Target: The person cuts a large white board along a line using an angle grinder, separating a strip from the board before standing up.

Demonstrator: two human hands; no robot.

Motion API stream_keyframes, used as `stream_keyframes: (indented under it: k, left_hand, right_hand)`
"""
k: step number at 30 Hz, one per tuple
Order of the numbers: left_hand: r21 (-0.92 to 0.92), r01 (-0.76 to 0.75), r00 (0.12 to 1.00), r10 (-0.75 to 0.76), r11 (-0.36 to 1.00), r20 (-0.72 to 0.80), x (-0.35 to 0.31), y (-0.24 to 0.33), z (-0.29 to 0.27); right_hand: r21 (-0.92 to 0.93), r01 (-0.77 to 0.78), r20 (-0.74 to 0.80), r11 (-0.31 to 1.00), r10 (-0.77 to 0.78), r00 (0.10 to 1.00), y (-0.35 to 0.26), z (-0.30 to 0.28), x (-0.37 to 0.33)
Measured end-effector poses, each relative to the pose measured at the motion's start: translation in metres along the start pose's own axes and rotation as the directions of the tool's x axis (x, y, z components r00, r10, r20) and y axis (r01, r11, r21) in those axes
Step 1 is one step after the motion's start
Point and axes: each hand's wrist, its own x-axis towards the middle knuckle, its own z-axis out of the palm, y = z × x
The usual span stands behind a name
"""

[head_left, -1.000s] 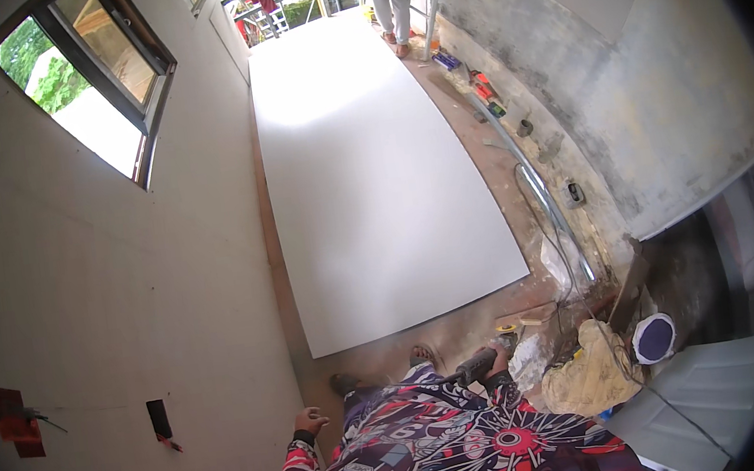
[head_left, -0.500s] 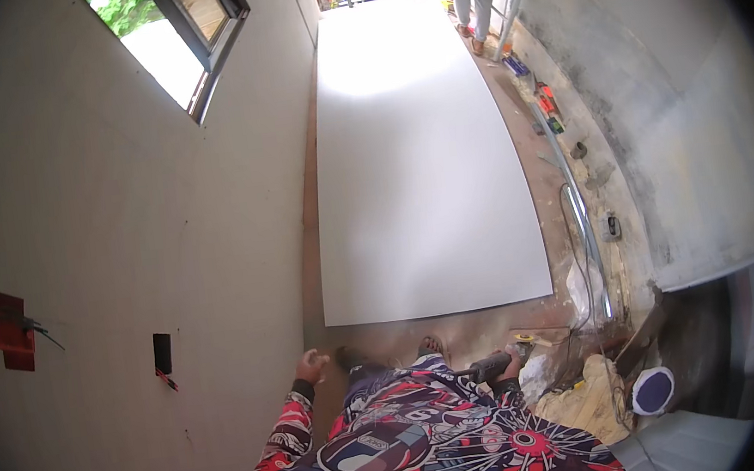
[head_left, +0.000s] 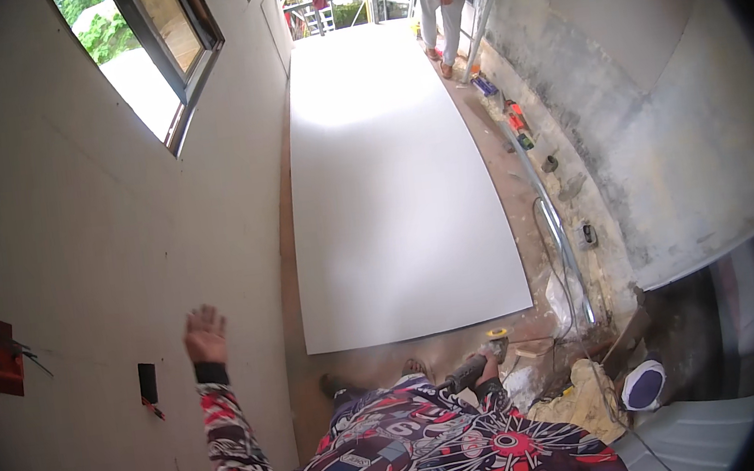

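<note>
My left hand [head_left: 206,336] is raised at the left, close to the pale wall, its fingers stretched and holding nothing. My right hand [head_left: 486,368] is low in front of me, wrapped round a dark angle grinder [head_left: 461,377]. The grinder's head, with a yellow disc [head_left: 497,332], points away from me, just off the near right corner of a large white board [head_left: 408,260]. That long flat board lies lengthwise on the brown floor, its near edge just ahead of my feet.
Along the right wall lie a metal profile [head_left: 555,226], a cable [head_left: 547,262] and several small tools. A folding ladder [head_left: 477,33] stands at the far right beside another person [head_left: 442,9]. Pale sacking [head_left: 590,393] lies near my right side. The left wall has a window [head_left: 175,58].
My left hand has risen and swung left toward the wall, its fingers now spread. The grinder in my right hand has shifted left, its yellow disc now showing more. The whole view has tilted slightly.
</note>
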Motion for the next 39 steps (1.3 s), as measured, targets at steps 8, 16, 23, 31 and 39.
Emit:
stream_keyframes:
  k: [8,16,23,31,39]
  left_hand:
    - [-0.085,-0.659,0.691,0.646,0.748,0.324,-0.056,0.208,0.145]
    - [0.093,-0.994,0.051,0.533,-0.053,0.845,-0.136,0.245,0.224]
    - [-0.121,-0.362,0.884,0.382,0.924,0.269,-0.075,0.083,0.135]
    - [-0.530,0.062,0.980,-0.152,0.846,-0.129,-0.022,-0.064,0.021]
    - [-0.255,-0.750,0.481,0.768,0.610,0.424,-0.097,0.199,0.235]
  right_hand:
    - [-0.129,-0.036,0.111,0.991,0.051,0.993,-0.004,0.062,0.012]
    - [-0.165,-0.066,0.137,0.984,0.090,0.986,0.007,0.085,0.012]
    - [-0.126,-0.058,0.085,0.990,0.069,0.994,0.010,0.065,0.013]
    - [-0.262,0.020,0.175,0.965,0.027,0.984,-0.016,0.110,-0.005]
    - [-0.463,0.150,0.298,0.874,-0.006,0.955,-0.034,0.167,-0.006]
